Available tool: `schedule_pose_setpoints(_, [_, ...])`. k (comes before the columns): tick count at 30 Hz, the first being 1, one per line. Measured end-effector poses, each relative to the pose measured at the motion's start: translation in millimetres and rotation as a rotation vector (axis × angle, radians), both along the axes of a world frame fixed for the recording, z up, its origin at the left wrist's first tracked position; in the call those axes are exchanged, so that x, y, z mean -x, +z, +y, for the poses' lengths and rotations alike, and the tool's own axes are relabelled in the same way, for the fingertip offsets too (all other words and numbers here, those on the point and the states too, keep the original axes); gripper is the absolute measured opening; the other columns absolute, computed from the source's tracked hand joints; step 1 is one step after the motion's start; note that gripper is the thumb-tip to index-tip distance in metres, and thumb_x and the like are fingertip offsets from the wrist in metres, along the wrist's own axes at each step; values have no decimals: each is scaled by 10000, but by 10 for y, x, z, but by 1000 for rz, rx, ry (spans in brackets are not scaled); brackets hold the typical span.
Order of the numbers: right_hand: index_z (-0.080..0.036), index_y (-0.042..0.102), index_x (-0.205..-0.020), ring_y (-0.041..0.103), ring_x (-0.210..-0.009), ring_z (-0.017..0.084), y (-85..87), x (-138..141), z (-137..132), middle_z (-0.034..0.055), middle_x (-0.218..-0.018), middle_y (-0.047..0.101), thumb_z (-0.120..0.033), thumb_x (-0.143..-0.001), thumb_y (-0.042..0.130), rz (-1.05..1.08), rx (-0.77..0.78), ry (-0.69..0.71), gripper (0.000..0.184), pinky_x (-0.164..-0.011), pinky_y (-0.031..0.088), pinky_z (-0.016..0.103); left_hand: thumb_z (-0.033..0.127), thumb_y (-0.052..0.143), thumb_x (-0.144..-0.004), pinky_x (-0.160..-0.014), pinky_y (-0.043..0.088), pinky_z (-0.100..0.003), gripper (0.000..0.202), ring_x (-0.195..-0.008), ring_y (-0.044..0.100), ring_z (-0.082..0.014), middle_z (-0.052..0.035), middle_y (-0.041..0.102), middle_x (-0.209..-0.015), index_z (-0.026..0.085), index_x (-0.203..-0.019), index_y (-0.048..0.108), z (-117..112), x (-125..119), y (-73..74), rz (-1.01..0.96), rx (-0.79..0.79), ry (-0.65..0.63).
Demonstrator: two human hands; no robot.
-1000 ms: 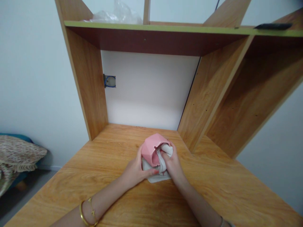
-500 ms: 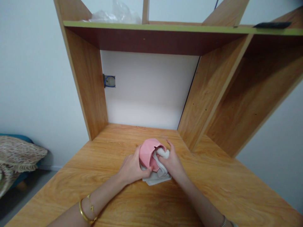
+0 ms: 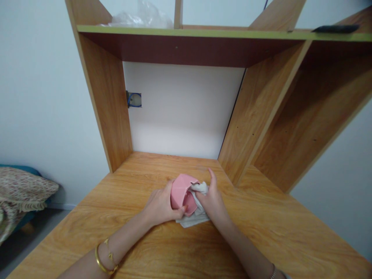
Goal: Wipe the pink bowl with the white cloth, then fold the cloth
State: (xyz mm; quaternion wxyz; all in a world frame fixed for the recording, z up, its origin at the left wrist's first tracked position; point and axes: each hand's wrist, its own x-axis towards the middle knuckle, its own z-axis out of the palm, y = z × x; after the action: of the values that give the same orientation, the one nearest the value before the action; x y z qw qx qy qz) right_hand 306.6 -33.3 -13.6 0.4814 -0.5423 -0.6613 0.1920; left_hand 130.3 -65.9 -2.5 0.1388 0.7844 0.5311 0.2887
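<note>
Shelving of wood-grained board with a yellow-green front edge (image 3: 104,104) stands at the back of a wood-grained tabletop (image 3: 122,209), whose bare front leaves both forearms room. Left hand (image 3: 161,207) wraps around the outer wall of a pink, faceted, glossy bowl (image 3: 179,188), thumb at the rim, other fingers mostly hidden behind, probably to steady it against pressure from inside. Its mouth tilts toward the right hand (image 3: 213,199), seemingly for easy access. That hand pinches a pale grey, soft cloth (image 3: 193,221) into the opening, one finger pointing up, apart from it; the cloth's loose end hangs below the bowl. Whether the bowl touches the tabletop, I cannot tell.
</note>
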Motion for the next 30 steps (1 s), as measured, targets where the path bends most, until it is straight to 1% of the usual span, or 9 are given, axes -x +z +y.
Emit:
schedule_pose_setpoints(5, [-160, 167, -1338, 560, -529, 180, 37, 1, -37, -31, -577, 542, -345, -675, 542, -124, 9, -34, 783, -495, 411, 246, 423, 591, -605, -722, 431, -366, 756, -830, 590, -293, -97, 621, -942, 149, -1250, 307, 8, 40, 17, 47, -15, -14])
schedule_pose_setpoints(8, [-162, 147, -1342, 560, -527, 180, 32, 11, -46, -29, -578, 544, -345, -678, 547, -109, 19, -10, 797, -497, 405, 242, 402, 615, -579, -728, 430, -346, 756, -837, 589, -283, -84, 624, -943, 170, -1242, 335, 11, 60, 35, 27, -43, -30])
schedule_pose_setpoints(12, [-176, 155, -1339, 575, -581, 169, -22, -4, -10, -13, -654, 583, -264, -665, 548, -27, 69, 71, 785, -561, 434, 252, 453, 623, -576, -725, 434, -351, 794, -838, 591, -285, -93, 623, -958, 163, -1256, 334, 2, 56, 53, 13, -29, -59])
schedule_pose_setpoints(16, [-172, 169, -1332, 594, -662, 164, -95, -24, 56, 10, -745, 618, -201, -681, 497, 66, 99, 171, 730, -642, 459, 278, 527, 610, -597, -735, 428, -359, 853, -852, 587, -286, -89, 624, -951, 171, -1300, 282, 4, 57, 45, 33, -4, -50])
schedule_pose_setpoints(18, [-161, 195, -1323, 601, -722, 171, -125, -25, 87, 34, -815, 630, -191, -683, 483, 101, 95, 178, 703, -681, 464, 296, 518, 569, -661, -746, 421, -350, 810, -866, 581, -271, -84, 618, -958, 180, -1323, 246, 21, 71, 24, 10, -6, -33])
schedule_pose_setpoints(22, [-161, 268, -1293, 594, -843, 185, -174, -25, 128, 71, -966, 615, -190, -682, 473, 135, 81, 125, 646, -768, 451, 327, 508, 456, -772, -778, 406, -340, 719, -911, 561, -250, -93, 594, -1015, 177, -1350, 187, 58, 87, -26, -60, 5, -6])
schedule_pose_setpoints(24, [-171, 279, -1289, 588, -871, 186, -193, -26, 135, 72, -995, 606, -195, -686, 468, 126, 81, 109, 633, -786, 446, 330, 533, 475, -753, -784, 404, -350, 777, -929, 555, -264, -110, 578, -1056, 169, -1359, 153, 56, 72, -36, -71, 25, -8])
schedule_pose_setpoints(27, [-175, 283, -1288, 581, -893, 187, -215, -26, 133, 72, -1015, 597, -201, -692, 462, 121, 78, 93, 623, -797, 443, 332, 584, 563, -658, -773, 409, -364, 950, -943, 552, -298, -136, 547, -1118, 164, -1368, 92, 28, 28, -29, -100, 72, -7])
schedule_pose_setpoints(30, [-172, 284, -1287, 566, -931, 191, -240, -24, 136, 76, -1041, 587, -203, -691, 472, 145, 73, 92, 626, -820, 431, 339, 596, 602, -610, -758, 416, -372, 1048, -921, 566, -303, -138, 553, -1113, 166, -1373, 27, 5, -6, -18, -134, 125, -3])
